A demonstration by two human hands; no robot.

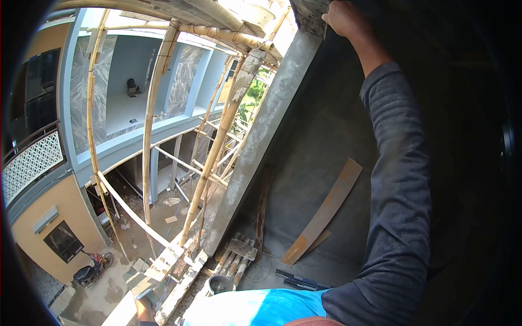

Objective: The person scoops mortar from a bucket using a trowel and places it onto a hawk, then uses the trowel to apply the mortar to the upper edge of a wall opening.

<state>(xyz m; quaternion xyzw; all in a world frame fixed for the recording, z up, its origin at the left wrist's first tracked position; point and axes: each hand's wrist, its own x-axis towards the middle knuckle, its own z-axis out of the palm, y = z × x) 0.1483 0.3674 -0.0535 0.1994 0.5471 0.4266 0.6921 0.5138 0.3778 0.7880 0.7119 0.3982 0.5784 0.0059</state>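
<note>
At the top, my right hand (345, 19) is raised with its fingers curled at the edge of a mottled grey board (309, 15), which lies against the upper end of a grey plastered column (261, 136). Only a little of my left hand (144, 308) shows at the bottom left. Its fingers are hidden by a greyish object (143, 294) whose kind I cannot make out, close to pale planks (120, 315).
Bamboo scaffold poles (154, 108) stand left of the column, above a drop to a courtyard with a parked motorcycle (89, 271). A long wooden strip (326, 209) leans on the dark wall. Below are a bucket (219, 284), short bamboo lengths (231, 263) and dark bars (299, 280).
</note>
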